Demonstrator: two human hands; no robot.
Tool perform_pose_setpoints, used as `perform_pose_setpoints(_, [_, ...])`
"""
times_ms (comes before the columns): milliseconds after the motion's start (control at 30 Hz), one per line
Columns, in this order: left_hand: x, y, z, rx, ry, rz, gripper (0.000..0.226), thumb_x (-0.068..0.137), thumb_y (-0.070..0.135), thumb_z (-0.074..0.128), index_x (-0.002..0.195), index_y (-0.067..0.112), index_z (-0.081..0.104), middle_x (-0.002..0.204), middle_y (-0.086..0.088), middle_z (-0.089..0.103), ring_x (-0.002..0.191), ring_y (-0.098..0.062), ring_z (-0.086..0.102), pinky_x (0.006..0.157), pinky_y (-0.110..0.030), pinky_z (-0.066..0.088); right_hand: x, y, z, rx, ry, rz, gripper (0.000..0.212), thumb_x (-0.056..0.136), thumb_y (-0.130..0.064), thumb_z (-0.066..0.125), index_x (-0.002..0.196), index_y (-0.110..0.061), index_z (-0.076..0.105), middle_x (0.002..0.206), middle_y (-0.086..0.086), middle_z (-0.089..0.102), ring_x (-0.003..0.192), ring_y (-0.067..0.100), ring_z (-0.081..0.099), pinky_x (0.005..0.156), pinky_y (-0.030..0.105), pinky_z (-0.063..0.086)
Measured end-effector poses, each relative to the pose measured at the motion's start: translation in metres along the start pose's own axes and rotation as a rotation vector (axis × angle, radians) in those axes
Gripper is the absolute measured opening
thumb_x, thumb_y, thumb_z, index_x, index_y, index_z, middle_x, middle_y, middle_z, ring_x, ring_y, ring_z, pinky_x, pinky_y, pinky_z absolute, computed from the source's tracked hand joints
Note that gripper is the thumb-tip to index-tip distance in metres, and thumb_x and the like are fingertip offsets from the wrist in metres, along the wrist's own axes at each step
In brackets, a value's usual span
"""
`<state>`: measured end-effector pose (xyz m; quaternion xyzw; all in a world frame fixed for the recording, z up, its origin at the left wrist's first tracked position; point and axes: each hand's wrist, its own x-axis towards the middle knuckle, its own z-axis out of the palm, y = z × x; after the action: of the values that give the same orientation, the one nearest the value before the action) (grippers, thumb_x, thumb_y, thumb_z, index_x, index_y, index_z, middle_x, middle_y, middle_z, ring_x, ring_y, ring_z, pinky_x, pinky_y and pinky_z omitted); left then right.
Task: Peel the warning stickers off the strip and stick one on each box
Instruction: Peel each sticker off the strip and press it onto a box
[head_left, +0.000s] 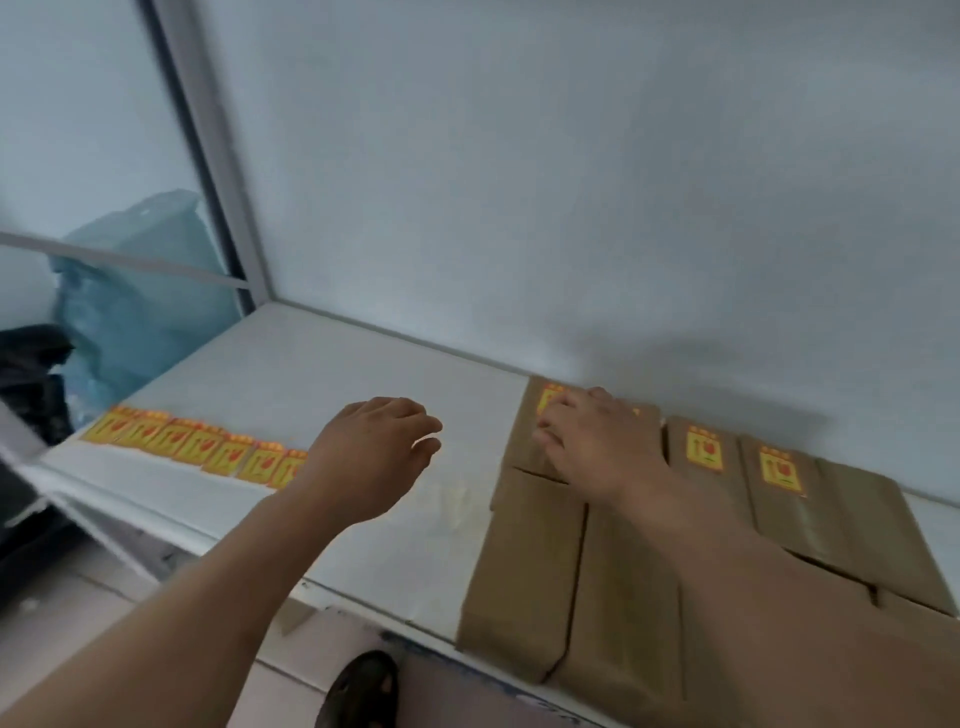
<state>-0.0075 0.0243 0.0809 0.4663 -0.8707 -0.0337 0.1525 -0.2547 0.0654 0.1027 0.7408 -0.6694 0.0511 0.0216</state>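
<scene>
A strip of yellow-and-red warning stickers (187, 441) lies along the white table's left part. Several flat brown boxes (524, 566) lie side by side on the right. Two far boxes carry a sticker each (704, 448) (779, 470). My right hand (592, 441) lies flat, fingers spread, on the far left box, pressing on a sticker (549, 397) that it partly covers. My left hand (371, 452) hovers over the table between the strip and the boxes, fingers loosely curled, holding nothing; it hides the strip's right end.
The white table (363, 364) meets a pale wall at the back. A grey metal post (208, 156) stands at the table's far left corner, with a blue plastic bag (140, 291) and dark objects (31, 374) beyond it. A shoe (358, 691) shows below the table's front edge.
</scene>
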Motion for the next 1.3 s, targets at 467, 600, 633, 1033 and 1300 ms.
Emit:
perform_pose_setpoints(467, [-0.043, -0.140, 0.014, -0.148, -0.158, -0.441, 0.034, 0.098, 0.037, 0.045, 0.130, 0.029, 0.055, 0.134, 0.005, 0.053, 0.122, -0.019, 0.047, 0.097, -0.035, 0.040, 0.087, -0.181, 0.075, 0.236, -0.278, -0.072, 0.033, 0.099, -0.033, 0.044, 0.125, -0.018, 0.057, 0.119, 0.007, 0.059, 0.109, 0.026, 0.055, 0.089, 0.036, 0.045])
perform_pose_setpoints(600, [-0.044, -0.156, 0.030, -0.209, -0.185, -0.486, 0.037, 0.099, 0.038, 0.042, 0.134, 0.028, 0.051, 0.137, 0.001, 0.050, 0.126, -0.021, 0.041, 0.103, -0.037, 0.035, 0.104, -0.206, 0.101, 0.329, -0.328, 0.009, 0.037, 0.097, -0.030, 0.048, 0.131, -0.016, 0.054, 0.124, 0.010, 0.057, 0.114, 0.027, 0.054, 0.093, 0.035, 0.044])
perform_pose_setpoints(633, [-0.045, -0.161, 0.035, -0.218, -0.191, -0.497, 0.038, 0.100, 0.039, 0.041, 0.135, 0.028, 0.050, 0.137, 0.001, 0.050, 0.126, -0.021, 0.041, 0.103, -0.037, 0.034, 0.108, -0.211, 0.106, 0.340, -0.326, 0.024, 0.038, 0.097, -0.030, 0.049, 0.131, -0.015, 0.054, 0.125, 0.010, 0.056, 0.114, 0.028, 0.054, 0.093, 0.035, 0.044])
perform_pose_setpoints(1033, [-0.056, -0.174, 0.062, -0.048, -0.212, -0.463, 0.041, 0.100, 0.040, 0.040, 0.141, 0.042, 0.036, 0.134, 0.002, 0.041, 0.125, -0.024, 0.035, 0.104, -0.042, 0.034, 0.109, -0.233, 0.137, 0.312, -0.139, 0.177, 0.023, 0.096, -0.031, 0.048, 0.116, -0.023, 0.058, 0.112, 0.004, 0.052, 0.096, 0.024, 0.058, 0.072, 0.032, 0.046])
perform_pose_setpoints(1300, [-0.054, -0.174, 0.063, -0.032, -0.218, -0.476, 0.045, 0.098, 0.042, 0.045, 0.141, 0.043, 0.035, 0.136, 0.002, 0.038, 0.128, -0.025, 0.032, 0.106, -0.044, 0.031, 0.117, -0.235, 0.134, 0.366, -0.181, 0.282, 0.016, 0.094, -0.027, 0.049, 0.106, -0.021, 0.058, 0.110, 0.003, 0.052, 0.092, 0.021, 0.058, 0.073, 0.034, 0.049])
